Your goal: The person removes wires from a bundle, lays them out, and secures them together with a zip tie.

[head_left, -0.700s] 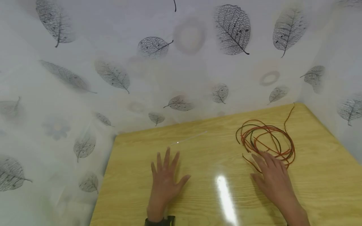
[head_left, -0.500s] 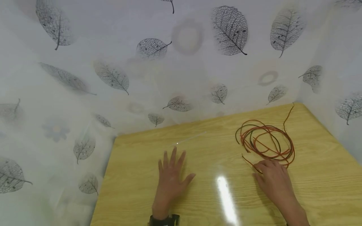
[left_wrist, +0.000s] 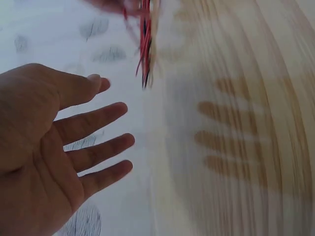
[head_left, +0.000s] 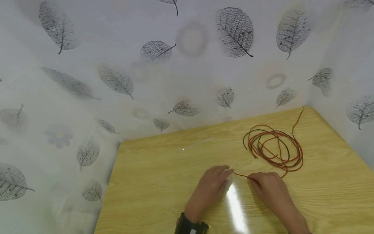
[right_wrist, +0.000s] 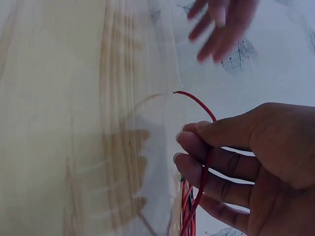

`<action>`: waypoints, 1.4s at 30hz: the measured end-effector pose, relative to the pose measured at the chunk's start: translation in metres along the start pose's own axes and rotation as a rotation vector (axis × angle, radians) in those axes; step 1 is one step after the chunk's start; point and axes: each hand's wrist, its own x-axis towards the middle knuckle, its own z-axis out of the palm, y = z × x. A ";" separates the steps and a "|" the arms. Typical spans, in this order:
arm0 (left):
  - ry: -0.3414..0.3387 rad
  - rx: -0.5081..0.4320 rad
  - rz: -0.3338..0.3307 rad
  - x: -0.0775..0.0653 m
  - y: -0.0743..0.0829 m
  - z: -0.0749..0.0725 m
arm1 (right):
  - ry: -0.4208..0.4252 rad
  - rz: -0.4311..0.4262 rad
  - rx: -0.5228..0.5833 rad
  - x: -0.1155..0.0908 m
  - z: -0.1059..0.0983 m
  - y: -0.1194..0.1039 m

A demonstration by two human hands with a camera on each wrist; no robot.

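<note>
A loose coil (head_left: 301,152) of red and dark strands lies on the wood-grained surface (head_left: 152,182). On its near side, the right hand (head_left: 270,188) has its grip on a red wire (right_wrist: 205,169), pinching it between thumb and fingers. The wire's free end points leftward, away from the coil; past the hand's other side it leads to the coil. The left hand (head_left: 210,183), left of the coil and nearer the person, has a relaxed, released grip beside that free end, with a dark wristband (head_left: 191,226) below it.

The right wrist view shows the pinch and the wire lying across the fingers, which the back of the hand hides from the head view. The left wrist view shows the left hand's palm, fingers spread apart. The head view alone shows the coil's round loops, and a thin clear strip (head_left: 194,145) left of the coil. Beyond the coil stands a leaf-patterned wall (head_left: 263,74).
</note>
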 end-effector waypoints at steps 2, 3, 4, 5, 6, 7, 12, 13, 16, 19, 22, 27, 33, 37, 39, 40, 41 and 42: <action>0.035 -0.015 0.050 0.007 0.004 0.004 | 0.008 -0.039 0.004 0.003 0.002 -0.008; 0.050 -0.020 0.067 0.010 0.006 0.005 | 0.010 -0.058 0.003 0.005 0.002 -0.012; 0.070 -0.010 0.082 0.011 0.007 0.006 | 0.014 -0.075 0.004 0.006 0.002 -0.016; 0.086 0.004 0.092 0.012 0.007 0.006 | 0.019 -0.092 0.003 0.008 0.003 -0.019; 0.096 0.016 0.094 0.012 0.007 0.007 | 0.022 -0.107 0.002 0.009 0.003 -0.022; 0.100 0.031 0.092 0.012 0.006 0.007 | 0.028 -0.124 -0.003 0.011 0.002 -0.024; 0.064 0.124 0.042 0.012 0.000 0.002 | 0.037 -0.169 -0.056 0.015 -0.002 -0.019; 0.059 0.131 0.021 0.011 -0.002 0.001 | 0.036 -0.170 -0.076 0.015 -0.004 -0.014; 0.070 0.070 -0.077 0.005 -0.009 -0.005 | 0.050 -0.170 -0.119 0.015 -0.008 0.007; 0.092 -0.027 -0.191 -0.004 -0.017 -0.012 | 0.091 -0.174 -0.156 0.017 -0.015 0.030; 0.095 -0.068 -0.255 -0.010 -0.024 -0.021 | 0.156 -0.207 -0.174 0.020 -0.021 0.047; 0.109 -0.051 -0.272 -0.018 -0.032 -0.028 | 0.207 -0.236 -0.224 0.028 -0.029 0.063; 0.134 -0.038 -0.328 -0.031 -0.045 -0.035 | 0.220 -0.132 -0.263 0.030 -0.040 0.080; 0.159 -0.035 -0.370 -0.045 -0.060 -0.044 | 0.255 -0.107 -0.270 0.030 -0.042 0.092; 0.173 -0.023 -0.395 -0.054 -0.068 -0.050 | 0.299 -0.113 -0.274 0.029 -0.044 0.098; 0.183 -0.016 -0.407 -0.059 -0.072 -0.053 | 0.326 -0.120 -0.285 0.029 -0.046 0.101; 0.193 -0.005 -0.419 -0.064 -0.077 -0.055 | 0.356 -0.123 -0.294 0.029 -0.048 0.104; 0.205 0.002 -0.436 -0.069 -0.081 -0.058 | 0.383 -0.120 -0.307 0.029 -0.049 0.108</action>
